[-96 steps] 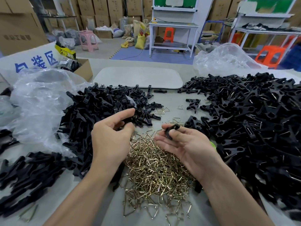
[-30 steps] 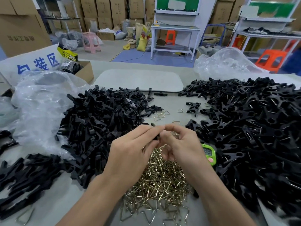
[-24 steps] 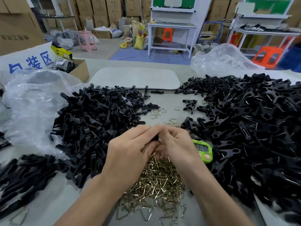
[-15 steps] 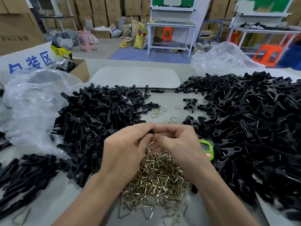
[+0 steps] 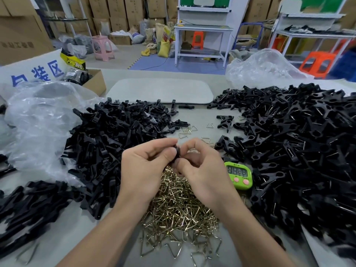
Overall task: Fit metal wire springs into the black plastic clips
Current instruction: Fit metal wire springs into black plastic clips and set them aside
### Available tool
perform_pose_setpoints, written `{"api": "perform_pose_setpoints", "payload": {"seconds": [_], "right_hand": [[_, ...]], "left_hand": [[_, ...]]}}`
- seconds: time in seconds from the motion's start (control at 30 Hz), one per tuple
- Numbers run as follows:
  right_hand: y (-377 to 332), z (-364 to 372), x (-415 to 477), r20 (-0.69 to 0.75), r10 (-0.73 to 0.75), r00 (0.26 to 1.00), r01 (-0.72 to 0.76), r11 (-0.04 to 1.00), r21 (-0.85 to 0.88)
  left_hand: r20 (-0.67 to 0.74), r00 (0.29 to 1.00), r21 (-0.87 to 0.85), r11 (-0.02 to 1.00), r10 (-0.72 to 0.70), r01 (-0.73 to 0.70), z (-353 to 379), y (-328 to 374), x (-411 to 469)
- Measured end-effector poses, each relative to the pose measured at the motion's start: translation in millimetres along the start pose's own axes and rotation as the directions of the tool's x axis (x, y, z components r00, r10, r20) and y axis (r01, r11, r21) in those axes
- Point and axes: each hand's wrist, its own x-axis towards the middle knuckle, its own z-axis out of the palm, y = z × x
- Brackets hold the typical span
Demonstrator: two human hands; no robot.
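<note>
Many bare black plastic clips (image 5: 107, 143) wait left of the grip; left hand (image 5: 142, 168) and right hand (image 5: 200, 170) pinch one clip (image 5: 177, 151); seemingly finished heap (image 5: 298, 151) lies right.

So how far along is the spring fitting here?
Done: the right-hand heap of black plastic clips, many showing wire inside. In hand: left hand and right hand pinch one small black clip together. Left: the left-hand heap of black clip parts and the pile of brass-coloured wire springs.
</note>
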Motion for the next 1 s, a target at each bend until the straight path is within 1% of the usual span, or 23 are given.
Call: {"api": "perform_pose_setpoints", "payload": {"seconds": [0.1, 0.17, 0.23, 0.33, 0.47, 0.63, 0.73, 0.87, 1.0], "right_hand": [[-1.4, -0.7, -2.1, -0.014, -0.011, 1.0, 0.01, 0.997, -0.071], [-0.8, -2.4, -3.1, -0.046, -0.027, 0.999, 0.022, 0.994, -0.109], [-0.4, -2.7, -3.5, -0.072, -0.03, 0.997, 0.023, 0.995, -0.098], [-0.4, -4.6, -2.9, -0.044, -0.005, 0.999, 0.004, 1.0, -0.025], [-1.0, -9.2, -0.8, -0.005, 0.013, 1.0, -0.013, 1.0, 0.008], [1.0, -14.3, 2.5, 0.065, 0.032, 0.997, -0.028, 0.998, -0.065], [1.8, -17.8, 2.7, 0.108, 0.041, 0.993, -0.029, 0.994, -0.109], [3.1, -22.9, 2.5, 0.114, 0.038, 0.993, -0.013, 0.977, -0.212], [3.3, -18.8, 0.7, 0.077, 0.019, 0.997, -0.003, 0.979, -0.206]], "left_hand": [[0.002, 0.999, -0.048, 0.998, -0.051, 0.052, -1.2, -1.0, 0.6], [0.029, 0.995, -0.082, 0.992, -0.094, 0.096, -0.5, -0.1, 0.3], [0.059, 0.993, -0.072, 0.991, -0.104, 0.108, 0.0, 0.8, 0.4], [0.072, 0.993, -0.059, 0.993, -0.098, 0.102, -1.3, 2.5, 2.3], [0.076, 0.995, -0.065, 0.995, -0.066, 0.071, -1.5, 4.8, 3.8], [0.074, 0.997, -0.049, 0.998, -0.032, 0.036, -3.0, 5.4, 2.7], [0.081, 0.996, 0.01, 1.0, -0.024, 0.024, -4.7, 3.8, 1.7], [0.081, 0.996, 0.095, 0.995, -0.043, 0.035, -5.0, 3.6, 1.8], [0.078, 0.996, 0.062, 0.998, -0.037, 0.032, -4.6, 4.5, 1.8]]}}
